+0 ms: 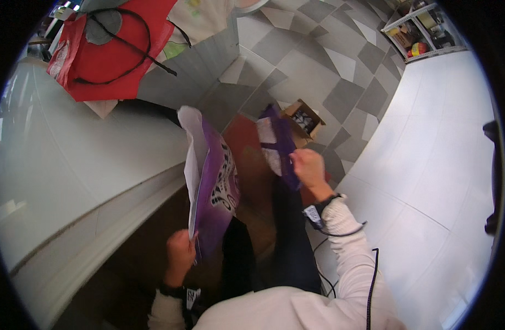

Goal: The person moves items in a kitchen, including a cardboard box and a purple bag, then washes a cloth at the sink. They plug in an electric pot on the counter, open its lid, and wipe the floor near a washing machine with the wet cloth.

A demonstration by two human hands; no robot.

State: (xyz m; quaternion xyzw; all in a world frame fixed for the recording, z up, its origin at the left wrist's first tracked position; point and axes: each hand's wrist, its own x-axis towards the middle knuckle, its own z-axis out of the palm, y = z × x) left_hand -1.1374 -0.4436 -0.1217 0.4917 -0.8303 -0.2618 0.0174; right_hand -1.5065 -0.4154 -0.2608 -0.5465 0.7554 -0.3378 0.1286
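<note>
My left hand (180,254) is closed on the edge of a purple plastic bag (222,176) with dark and white print. The bag hangs upright and flattened, its white inner side (192,159) showing along the left. Farther right, my right hand (309,168) is closed on a smaller purple piece (285,144) with pale, whitish patches. It looks like plastic packaging, but blur hides its exact kind. The two purple things are apart, with my dark-trousered legs below them. Each wrist wears a black band.
An opened cardboard box (304,120) stands on the patterned tile floor (291,41) beyond my right hand. To the left is a pale counter (60,170), with a red bag (112,52) at its far end. White tiled surface (428,165) lies right; a shelf (423,33) stands far right.
</note>
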